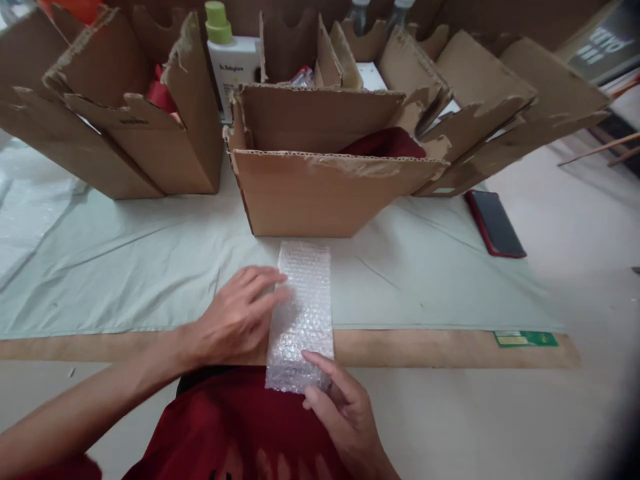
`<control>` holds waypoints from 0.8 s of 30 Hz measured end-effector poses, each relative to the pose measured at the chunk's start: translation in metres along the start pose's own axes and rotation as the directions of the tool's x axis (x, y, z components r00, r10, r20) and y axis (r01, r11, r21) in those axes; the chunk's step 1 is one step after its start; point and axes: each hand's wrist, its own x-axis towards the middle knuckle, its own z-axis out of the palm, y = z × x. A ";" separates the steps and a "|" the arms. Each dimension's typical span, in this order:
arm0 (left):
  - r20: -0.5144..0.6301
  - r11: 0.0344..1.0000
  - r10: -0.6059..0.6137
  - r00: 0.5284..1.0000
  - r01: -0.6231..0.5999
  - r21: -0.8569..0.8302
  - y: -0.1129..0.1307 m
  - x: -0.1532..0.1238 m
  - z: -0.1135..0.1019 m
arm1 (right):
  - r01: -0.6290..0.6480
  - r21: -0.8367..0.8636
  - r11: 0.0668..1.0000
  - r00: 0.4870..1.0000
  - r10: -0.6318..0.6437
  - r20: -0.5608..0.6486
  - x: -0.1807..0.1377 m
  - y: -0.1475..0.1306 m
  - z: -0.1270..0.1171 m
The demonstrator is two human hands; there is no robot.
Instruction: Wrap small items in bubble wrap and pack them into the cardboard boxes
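Note:
A narrow strip of clear bubble wrap (305,307) lies lengthwise in front of me, its near end reaching past the table edge toward my lap. My left hand (240,313) is at the strip's left side, fingers stretched out and slightly blurred at the tips; it holds nothing. At the near right corner, my right hand (345,403) has the bubble wrap between thumb and index finger. Its other fingers are curled and partly hidden. Whether anything is wrapped inside the strip, I cannot tell.
An open cardboard box (310,193) with dark red cloth inside stands just beyond the strip. More cut boxes (145,153) line the back, beside a white bottle with a green cap (233,63). A phone (495,223) lies right; clear plastic sheeting (30,207) lies left.

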 end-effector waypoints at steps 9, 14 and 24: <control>0.121 0.980 0.050 0.991 -0.025 -0.196 0.050 -0.052 0.005 | -0.044 0.320 0.946 0.990 -0.001 0.140 0.007 0.005 -0.001; -0.038 0.896 -0.348 0.937 0.320 -0.308 0.054 -0.038 0.020 | 0.148 0.346 0.926 0.983 -0.177 0.054 0.007 -0.004 -0.008; 0.147 0.744 -0.597 0.789 0.613 -0.267 0.046 -0.014 0.018 | 0.664 -0.636 0.392 0.600 -0.787 0.142 0.031 -0.031 -0.016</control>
